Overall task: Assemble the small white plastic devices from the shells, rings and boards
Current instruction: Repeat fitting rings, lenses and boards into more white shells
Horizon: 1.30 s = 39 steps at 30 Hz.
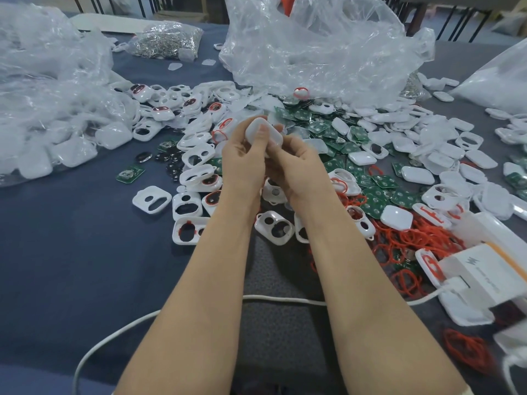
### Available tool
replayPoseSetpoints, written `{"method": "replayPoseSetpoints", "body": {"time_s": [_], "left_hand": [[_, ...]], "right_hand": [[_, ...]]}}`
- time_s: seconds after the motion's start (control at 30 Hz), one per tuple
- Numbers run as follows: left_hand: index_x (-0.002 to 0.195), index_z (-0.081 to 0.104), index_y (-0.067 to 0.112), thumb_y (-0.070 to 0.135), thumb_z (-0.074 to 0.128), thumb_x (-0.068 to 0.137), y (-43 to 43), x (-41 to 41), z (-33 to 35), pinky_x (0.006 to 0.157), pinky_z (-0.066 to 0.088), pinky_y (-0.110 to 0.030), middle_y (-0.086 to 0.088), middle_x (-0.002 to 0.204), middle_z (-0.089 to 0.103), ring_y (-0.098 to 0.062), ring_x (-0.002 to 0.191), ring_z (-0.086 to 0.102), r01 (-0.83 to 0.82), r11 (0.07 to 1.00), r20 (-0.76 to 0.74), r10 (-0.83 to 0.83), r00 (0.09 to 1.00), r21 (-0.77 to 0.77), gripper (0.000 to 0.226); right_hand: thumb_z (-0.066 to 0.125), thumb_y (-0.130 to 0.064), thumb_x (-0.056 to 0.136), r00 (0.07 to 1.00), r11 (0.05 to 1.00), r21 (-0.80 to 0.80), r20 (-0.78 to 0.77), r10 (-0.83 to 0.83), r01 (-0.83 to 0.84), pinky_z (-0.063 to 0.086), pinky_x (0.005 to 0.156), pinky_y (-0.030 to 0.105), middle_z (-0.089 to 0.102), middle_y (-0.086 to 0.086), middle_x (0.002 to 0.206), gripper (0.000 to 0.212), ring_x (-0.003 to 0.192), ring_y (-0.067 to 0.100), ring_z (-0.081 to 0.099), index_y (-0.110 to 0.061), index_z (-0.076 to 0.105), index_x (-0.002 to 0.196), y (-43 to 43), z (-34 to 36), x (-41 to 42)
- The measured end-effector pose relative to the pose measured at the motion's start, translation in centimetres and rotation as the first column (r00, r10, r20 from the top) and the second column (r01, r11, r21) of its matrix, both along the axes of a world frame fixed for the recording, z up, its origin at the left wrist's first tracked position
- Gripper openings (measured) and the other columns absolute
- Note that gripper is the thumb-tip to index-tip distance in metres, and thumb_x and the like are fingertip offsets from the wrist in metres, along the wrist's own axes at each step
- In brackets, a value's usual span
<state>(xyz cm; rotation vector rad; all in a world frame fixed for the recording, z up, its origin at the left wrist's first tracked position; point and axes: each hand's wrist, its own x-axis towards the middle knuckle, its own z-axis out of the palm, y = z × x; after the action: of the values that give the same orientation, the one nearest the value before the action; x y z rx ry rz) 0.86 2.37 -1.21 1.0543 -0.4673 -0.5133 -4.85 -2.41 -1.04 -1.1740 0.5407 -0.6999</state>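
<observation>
Surface [71,238]: dark blue cloth, matte, wrinkle-free near the front edge. Dark metal legs stand behind it. Crinkled clear plastic bags [319,47] sit at the back and left; one smaller bag [165,38] holds shiny metal bits. Loose piles: glossy white shells [196,172] with oval cut-outs, flat square green boards [325,129], thin orange-red rings [413,238]. White cable [114,334] runs to a white box [484,275] on the right.

Left hand [242,158] and right hand [296,163] both grip one smooth rounded white device [262,131], held between them above the middle of the pile.
</observation>
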Motion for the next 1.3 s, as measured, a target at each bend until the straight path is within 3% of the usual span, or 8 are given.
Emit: {"method": "replayPoseSetpoints", "body": {"time_s": [0.27, 0.37, 0.53, 0.67, 0.77, 1.03, 1.13, 1.3], "left_hand": [[0.107, 0.063, 0.018, 0.024, 0.054, 0.098, 0.2, 0.0, 0.3, 0.060, 0.051, -0.024, -0.005, 0.094, 0.067, -0.022, 0.086, 0.064, 0.068, 0.998, -0.055, -0.067, 0.996, 0.013, 0.013], [0.093, 0.067, 0.019, 0.040, 0.051, 0.097, 0.3, 0.1, 0.4, 0.065, 0.054, -0.027, -0.001, 0.085, 0.070, -0.017, 0.080, 0.066, -0.021, 0.995, 0.002, 0.021, 1.000, 0.099, 0.026], [0.087, 0.062, 0.015, 0.038, 0.057, 0.095, 0.5, 0.1, 0.4, 0.055, 0.052, -0.019, 0.004, 0.064, 0.070, -0.006, 0.058, 0.067, -0.045, 0.985, -0.005, 0.047, 0.999, 0.164, 0.025], [0.097, 0.063, 0.013, 0.022, 0.063, 0.093, 0.7, 0.1, 0.2, 0.069, 0.056, -0.024, 0.000, 0.081, 0.072, -0.011, 0.070, 0.069, -0.035, 0.975, 0.046, 0.026, 0.999, 0.219, 0.010], [0.100, 0.064, 0.008, 0.019, 0.060, 0.095, 0.7, 0.2, 0.3, 0.074, 0.057, -0.030, -0.009, 0.090, 0.070, -0.020, 0.080, 0.069, -0.046, 0.970, 0.061, 0.032, 0.998, 0.237, 0.013], [0.104, 0.063, 0.004, 0.025, 0.053, 0.099, 0.3, -0.2, 0.4, 0.090, 0.051, -0.043, -0.010, 0.098, 0.068, -0.026, 0.095, 0.065, -0.281, 0.892, 0.399, 0.127, 0.908, 0.355, 0.024], [0.100, 0.065, 0.002, 0.024, 0.056, 0.097, 0.4, -0.3, 0.4, 0.087, 0.052, -0.047, -0.012, 0.094, 0.070, -0.029, 0.092, 0.066, -0.281, 0.908, 0.396, 0.145, 0.907, 0.311, 0.024], [0.101, 0.063, 0.011, 0.013, 0.062, 0.093, 0.4, -0.3, 0.4, 0.088, 0.054, -0.046, -0.010, 0.096, 0.069, -0.026, 0.091, 0.066, -0.162, 0.945, 0.343, 0.057, 0.938, 0.286, 0.008]], "right_hand": [[0.062, -0.014, 0.092, 0.991, 0.974, -0.206, -0.075, -0.110, 0.092, 0.039, 0.037, 0.016, 0.056, -0.003, 0.056, 0.008, 0.038, 0.004, 0.046, -0.018, 0.059, 0.100, -0.5, 0.4, -1.3], [0.057, -0.002, 0.090, 0.987, 0.972, -0.175, -0.010, -0.161, 0.157, 0.051, 0.052, 0.021, 0.064, 0.005, 0.070, 0.017, 0.053, 0.011, 0.060, -0.017, 0.060, 0.096, -0.8, 0.8, -1.5], [0.056, -0.015, 0.094, 0.984, 0.960, -0.224, -0.030, -0.178, 0.167, 0.054, 0.059, 0.023, 0.069, 0.008, 0.081, 0.005, 0.064, 0.012, 0.066, -0.016, 0.060, 0.091, -0.9, 0.7, -1.3], [0.054, -0.007, 0.092, 0.969, 0.913, -0.361, -0.085, -0.233, 0.188, 0.056, 0.065, 0.027, 0.068, 0.009, 0.084, 0.020, 0.068, 0.015, 0.066, -0.024, 0.054, 0.103, -1.0, 0.1, -1.2], [0.054, -0.007, 0.089, 0.960, 0.913, -0.378, -0.161, -0.229, 0.155, 0.058, 0.081, 0.038, 0.070, 0.010, 0.096, 0.026, 0.083, 0.019, 0.069, -0.014, 0.054, 0.115, -1.1, 0.0, -1.0], [0.060, -0.012, 0.091, 0.963, 0.940, -0.291, -0.146, -0.226, 0.177, 0.057, 0.083, 0.041, 0.069, 0.013, 0.099, 0.013, 0.091, 0.026, 0.068, -0.011, 0.061, 0.103, -1.1, -0.1, -0.6], [0.061, -0.012, 0.091, 0.961, 0.943, -0.264, -0.133, -0.243, 0.202, 0.057, 0.082, 0.040, 0.070, 0.014, 0.098, 0.021, 0.090, 0.026, 0.069, -0.005, 0.061, 0.110, -1.1, 0.0, -0.4], [0.062, -0.009, 0.089, 0.963, 0.954, -0.200, -0.105, -0.248, 0.223, 0.055, 0.088, 0.049, 0.070, 0.018, 0.095, 0.007, 0.091, 0.033, 0.070, -0.016, 0.061, 0.091, -1.3, 0.1, -0.7]]}}
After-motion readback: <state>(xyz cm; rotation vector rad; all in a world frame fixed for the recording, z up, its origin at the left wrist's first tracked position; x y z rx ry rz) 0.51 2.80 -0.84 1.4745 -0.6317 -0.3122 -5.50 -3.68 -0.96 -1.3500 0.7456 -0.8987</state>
